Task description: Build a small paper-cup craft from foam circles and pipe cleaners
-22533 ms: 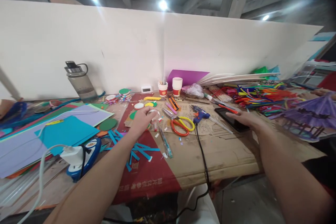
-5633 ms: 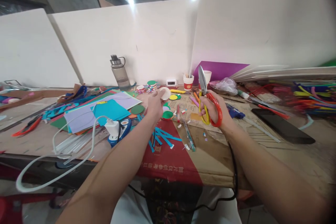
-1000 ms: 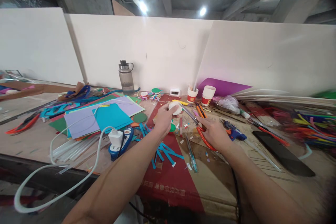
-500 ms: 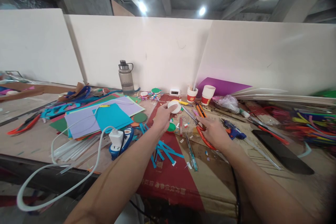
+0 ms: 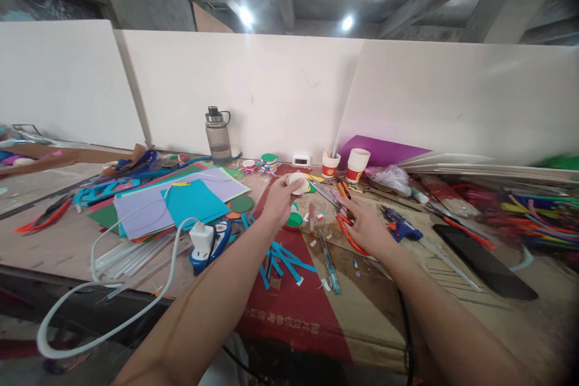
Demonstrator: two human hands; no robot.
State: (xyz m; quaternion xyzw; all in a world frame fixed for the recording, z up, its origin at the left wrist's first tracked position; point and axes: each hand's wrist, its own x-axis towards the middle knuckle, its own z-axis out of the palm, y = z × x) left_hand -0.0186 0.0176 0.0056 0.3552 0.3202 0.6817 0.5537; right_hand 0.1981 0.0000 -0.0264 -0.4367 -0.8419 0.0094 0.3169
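Observation:
Between the fingers of my left hand is a round white disc, held up over the cardboard. My right hand grips a pair of scissors by the orange handles. The metal blades point up and left, with their tips close to the disc's right edge; whether they touch it I cannot tell. Just below my left hand lies a round green piece. Blue paper strips are scattered nearer to me, beside a teal pen.
Coloured paper sheets and a white charger plug are on the left. A water bottle, a small clock and paper cups stand along the back. On the right lie a blue glue gun and a black phone.
In my left hand the white disc has turned to show a broader face. The scissors have shifted slightly along its right side, while both arms stay nearly in place.

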